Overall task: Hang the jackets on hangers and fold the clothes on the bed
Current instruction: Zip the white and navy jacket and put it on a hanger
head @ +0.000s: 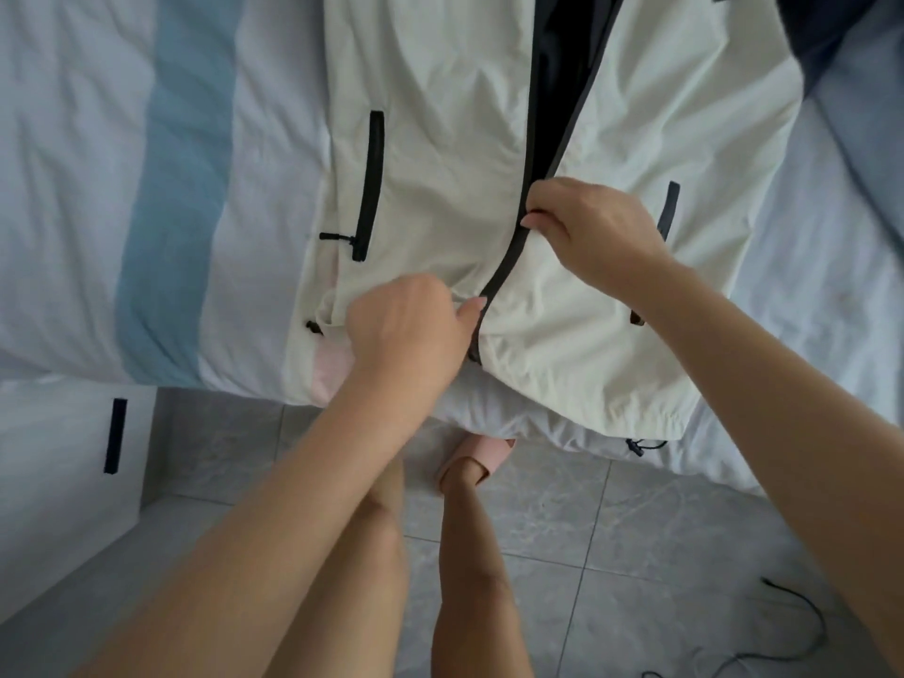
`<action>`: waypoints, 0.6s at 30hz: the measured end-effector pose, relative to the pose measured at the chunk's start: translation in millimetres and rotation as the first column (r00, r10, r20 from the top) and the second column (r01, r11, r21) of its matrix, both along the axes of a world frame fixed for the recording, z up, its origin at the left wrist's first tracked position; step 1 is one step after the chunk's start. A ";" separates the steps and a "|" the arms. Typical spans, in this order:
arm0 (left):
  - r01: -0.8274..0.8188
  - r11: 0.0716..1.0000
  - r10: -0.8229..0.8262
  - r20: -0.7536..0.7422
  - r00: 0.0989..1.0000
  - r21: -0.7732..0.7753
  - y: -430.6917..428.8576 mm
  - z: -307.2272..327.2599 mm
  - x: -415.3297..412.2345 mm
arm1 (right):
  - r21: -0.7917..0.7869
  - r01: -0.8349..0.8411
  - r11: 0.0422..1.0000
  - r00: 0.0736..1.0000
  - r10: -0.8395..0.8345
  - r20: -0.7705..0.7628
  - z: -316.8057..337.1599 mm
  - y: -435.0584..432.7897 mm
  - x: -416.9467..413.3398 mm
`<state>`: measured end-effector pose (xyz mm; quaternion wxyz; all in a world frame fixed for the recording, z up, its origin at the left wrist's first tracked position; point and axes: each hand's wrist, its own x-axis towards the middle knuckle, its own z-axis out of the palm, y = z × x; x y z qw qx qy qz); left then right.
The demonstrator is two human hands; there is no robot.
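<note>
the off-white zip-front fabric jacket (440,90) lies front up on the bed with a white and pale blue striped cover (171,188), its hem toward me at the bed's edge. my left hand (406,330) is curled at the lower end of the dark front zip band (508,266), and my thumb and fingertips pinch the panel on my left just above the hem. my right hand (592,227) sits higher up the same band, fingers bent over and pinching the dark edge of the other panel. between my hands the two edges run close together. above my right hand the front gapes and shows black lining (562,66).

a black pocket zip (372,183) runs down the panel on my left. a bit of pale pink cloth (332,369) peeks out under the hem there. a dark blue cloth (841,31) lies at the far right of the bed. below the bed's edge, my foot in a pink slipper (477,462) stands on the grey tiled floor (587,530). a black cable (807,623) trails off to my right, and a white cabinet with a dark handle (115,435) is at my left.
</note>
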<state>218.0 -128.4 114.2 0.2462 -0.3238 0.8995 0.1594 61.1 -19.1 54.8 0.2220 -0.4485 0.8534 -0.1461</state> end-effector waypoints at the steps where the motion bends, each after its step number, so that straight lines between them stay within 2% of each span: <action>1: 0.013 1.000 -0.013 0.023 1.000 -0.017 -10.2 4.4 -16.3 | 0.027 -0.011 1.000 1.000 0.011 -0.004 1.5 -1.7 -1.2; 5: 0.071 0.994 -0.075 -0.041 0.996 -0.082 -45.9 24.6 -71.5 | 0.082 0.007 0.997 0.999 -0.011 0.042 6.9 -6.3 -4.0; 7: 0.156 0.988 -0.155 0.034 0.987 -0.006 -41.2 10.9 -82.8 | 0.061 0.037 0.997 0.996 -0.042 0.073 9.5 -6.8 -2.9; 9: 0.248 0.958 -0.263 0.100 0.960 0.143 -26.4 -16.2 -86.2 | 0.061 0.056 0.997 0.996 -0.061 0.071 14.1 -7.3 -4.8; 11: 0.304 0.931 -0.322 0.061 0.945 0.202 -13.3 -36.8 -82.6 | 0.073 0.048 0.996 0.999 -0.050 0.021 14.5 -5.6 -7.5; 14: 0.263 0.946 -0.251 -0.086 0.964 0.191 -10.0 -45.0 -76.6 | 0.005 0.072 0.997 0.994 -0.071 -0.088 10.3 -5.0 -9.9; 18: 0.253 0.951 -0.230 -0.139 0.963 0.179 -15.9 -43.3 -67.8 | -0.047 0.129 0.991 0.971 -0.136 -0.195 2.0 -15.5 -19.0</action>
